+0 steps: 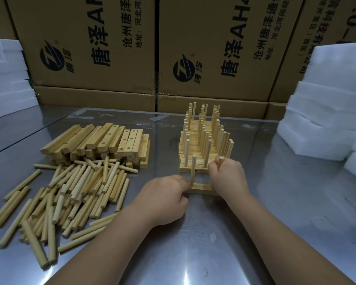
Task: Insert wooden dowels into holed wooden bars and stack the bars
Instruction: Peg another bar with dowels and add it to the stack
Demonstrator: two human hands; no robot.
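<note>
A wooden bar (pixel 201 187) lies flat on the steel table in front of me, with one dowel (pixel 193 169) standing upright in its left part. My left hand (pixel 164 199) grips the bar's left end at the foot of that dowel. My right hand (pixel 227 175) is wrapped round a second dowel (pixel 220 160), held upright over the bar's right end; only its top shows. Just behind stands a stack of finished bars (pixel 203 145) bristling with upright dowels.
Loose dowels (pixel 70 194) are scattered at the left front, a heap of holed bars (pixel 99 142) behind them. White foam blocks (pixel 327 112) rise at the right and at the far left. Cardboard boxes (pixel 111 48) wall off the back.
</note>
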